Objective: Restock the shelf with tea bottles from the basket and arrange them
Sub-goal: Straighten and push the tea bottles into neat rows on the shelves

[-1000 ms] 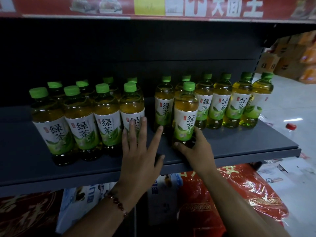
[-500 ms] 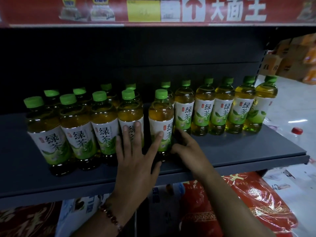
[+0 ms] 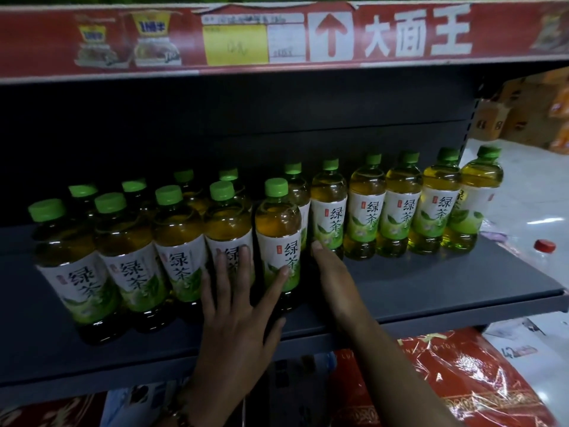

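Green-capped tea bottles stand in rows on the dark grey shelf [image 3: 431,282]. Several fill the left front row [image 3: 129,260], and more line up toward the right end [image 3: 400,220]. One bottle [image 3: 278,235] now stands at the right end of the left front row. My left hand [image 3: 237,306] lies flat with straight spread fingers against the fronts of this bottle and its left neighbour [image 3: 228,232]. My right hand [image 3: 332,272] reaches in on the bottle's right side; its fingers go behind the bottle and are hidden. No basket is in view.
The shelf above carries a red price strip [image 3: 277,38] close over the bottle caps. Red plastic-wrapped packs [image 3: 446,380] lie on the level below. A red-capped bottle [image 3: 545,246] and cardboard boxes [image 3: 508,118] sit on the floor to the right.
The lone front bottle has slid left and now stands beside the left front row. My right hand moved with it; my left hand stayed flat on the bottle fronts.
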Tool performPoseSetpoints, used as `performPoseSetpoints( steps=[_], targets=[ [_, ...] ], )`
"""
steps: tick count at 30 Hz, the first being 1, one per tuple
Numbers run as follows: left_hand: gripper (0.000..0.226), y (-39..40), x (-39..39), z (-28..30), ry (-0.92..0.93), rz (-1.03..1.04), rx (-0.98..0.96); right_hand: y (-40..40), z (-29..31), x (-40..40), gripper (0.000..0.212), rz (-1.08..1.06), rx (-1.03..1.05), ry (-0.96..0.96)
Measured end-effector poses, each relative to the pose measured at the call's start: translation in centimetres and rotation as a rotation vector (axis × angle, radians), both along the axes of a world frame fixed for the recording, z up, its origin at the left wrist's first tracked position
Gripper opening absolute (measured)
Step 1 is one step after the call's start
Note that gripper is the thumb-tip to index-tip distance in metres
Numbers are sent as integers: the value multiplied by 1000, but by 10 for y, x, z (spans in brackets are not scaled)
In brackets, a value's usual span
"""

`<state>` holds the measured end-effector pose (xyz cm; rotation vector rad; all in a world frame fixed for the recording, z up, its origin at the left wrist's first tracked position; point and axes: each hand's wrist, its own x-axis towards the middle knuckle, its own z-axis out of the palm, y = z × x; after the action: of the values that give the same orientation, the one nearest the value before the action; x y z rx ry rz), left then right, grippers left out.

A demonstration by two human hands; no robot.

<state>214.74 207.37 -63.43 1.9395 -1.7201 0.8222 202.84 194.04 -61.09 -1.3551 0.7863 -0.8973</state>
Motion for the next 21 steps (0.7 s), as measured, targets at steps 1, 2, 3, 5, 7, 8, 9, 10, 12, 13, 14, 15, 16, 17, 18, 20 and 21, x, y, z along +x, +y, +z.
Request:
performPoseSetpoints(
  steps=[1, 2, 3, 5, 7, 8, 9, 10, 12, 13, 14, 15, 16, 17, 18, 20, 21],
  targets=[
    [69, 0, 0, 0, -2, 0, 2, 2, 1, 0, 63, 10, -9, -1],
    [69, -1, 0, -1, -2, -3, 6, 4, 3, 1, 58, 28, -18, 10],
    [70, -1, -1, -1, -2, -7, 11, 7, 3, 2, 55, 48, -31, 26],
    [71, -2, -2, -1, -1, -10, 19, 9, 3, 4, 55, 46, -60, 51],
    [72, -2, -3, -1, 5, -7, 24, 10, 4, 4, 59, 24, -47, 38],
    [73, -1, -2, -1, 8, -4, 27, 9, 5, 4, 59, 25, -35, 31],
    [73, -1, -1, -1, 8, -2, 29, 9, 5, 3, 56, 28, -26, 27],
    [73, -1, -1, -1, 7, -2, 30, 8, 5, 3, 51, 29, -20, 28],
    [72, -2, 0, -1, 7, -6, 30, 8, 7, 6, 37, 41, -11, 24],
    [73, -2, 0, -1, 7, -4, 31, 8, 8, 7, 32, 48, -6, 17],
    [73, -3, -1, 0, 5, -1, 31, 8, 9, 9, 31, 53, 6, 5],
    [74, -4, -1, 0, 2, 3, 31, 7, 8, 11, 34, 52, 14, -5],
    [74, -4, -1, 0, 1, 3, 30, 7, 7, 12, 45, 41, 12, -7],
    [74, -4, -1, 0, 0, 0, 27, 7, 6, 14, 60, 26, 11, -9],
    [74, -4, 0, 0, 0, -5, 22, 8, 6, 15, 75, 14, 16, -14],
    [74, -3, 1, -1, 3, -14, 15, 10, 7, 15, 89, 9, 21, -31],
    [74, -4, 1, -1, 5, -18, 14, 10, 8, 14, 87, 13, 17, -37]
  ],
)
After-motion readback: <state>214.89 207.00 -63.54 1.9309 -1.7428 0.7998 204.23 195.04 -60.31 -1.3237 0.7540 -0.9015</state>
